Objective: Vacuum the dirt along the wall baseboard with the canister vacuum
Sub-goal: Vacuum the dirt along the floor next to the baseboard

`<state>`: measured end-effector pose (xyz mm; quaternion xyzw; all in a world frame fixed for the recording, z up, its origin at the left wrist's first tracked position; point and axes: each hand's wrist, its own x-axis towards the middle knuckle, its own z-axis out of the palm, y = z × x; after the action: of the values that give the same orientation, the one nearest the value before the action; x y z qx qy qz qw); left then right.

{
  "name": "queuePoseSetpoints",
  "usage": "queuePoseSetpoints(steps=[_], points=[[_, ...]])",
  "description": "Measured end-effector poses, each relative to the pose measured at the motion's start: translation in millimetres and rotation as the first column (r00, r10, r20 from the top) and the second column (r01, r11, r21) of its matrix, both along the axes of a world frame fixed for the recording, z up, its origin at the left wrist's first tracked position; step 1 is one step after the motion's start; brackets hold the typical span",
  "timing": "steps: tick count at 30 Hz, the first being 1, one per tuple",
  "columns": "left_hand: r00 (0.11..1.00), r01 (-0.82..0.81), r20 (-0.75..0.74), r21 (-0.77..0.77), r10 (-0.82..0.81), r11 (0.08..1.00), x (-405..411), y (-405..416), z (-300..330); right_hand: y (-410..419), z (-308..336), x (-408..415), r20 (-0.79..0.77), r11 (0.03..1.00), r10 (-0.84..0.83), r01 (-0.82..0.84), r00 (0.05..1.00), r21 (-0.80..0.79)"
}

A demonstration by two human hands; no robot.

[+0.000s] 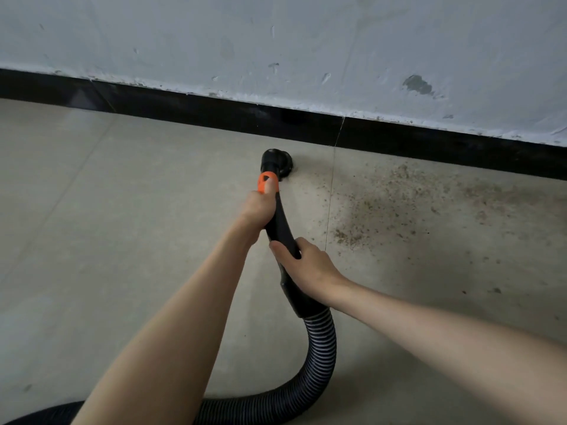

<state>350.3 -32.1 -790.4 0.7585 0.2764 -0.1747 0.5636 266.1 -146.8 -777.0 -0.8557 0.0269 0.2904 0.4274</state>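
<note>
A black vacuum wand (pixel 280 222) with an orange collar (pixel 267 182) ends in a round brush nozzle (pixel 276 159) that rests on the floor just short of the black baseboard (pixel 399 141). My left hand (pixel 257 210) grips the wand right below the orange collar, thumb on the collar. Lower down, my right hand (pixel 306 266) holds the wand near its joint with the ribbed hose (pixel 319 348). Brown dirt (pixel 399 204) is scattered on the floor to the right of the nozzle, along the baseboard.
The hose curves down and off to the lower left edge. Grey floor tiles (pixel 107 225) run left of the nozzle. A scuffed white wall (pixel 276 41) rises above the baseboard. The canister itself is out of view.
</note>
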Motion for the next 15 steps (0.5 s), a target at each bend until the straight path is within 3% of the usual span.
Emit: queuePoseSetpoints(steps=[8,15], points=[[0.989,0.150,0.007,-0.023,-0.150,0.988,10.5,-45.6,7.9,-24.6,0.1,-7.8,0.064,0.977,-0.212,0.214,0.975,-0.025],[0.987,0.163,-0.002,-0.087,-0.164,0.983,13.1,-57.7,3.3,-34.7,-1.6,-5.7,0.109,0.967,-0.235,0.244,0.966,-0.071]])
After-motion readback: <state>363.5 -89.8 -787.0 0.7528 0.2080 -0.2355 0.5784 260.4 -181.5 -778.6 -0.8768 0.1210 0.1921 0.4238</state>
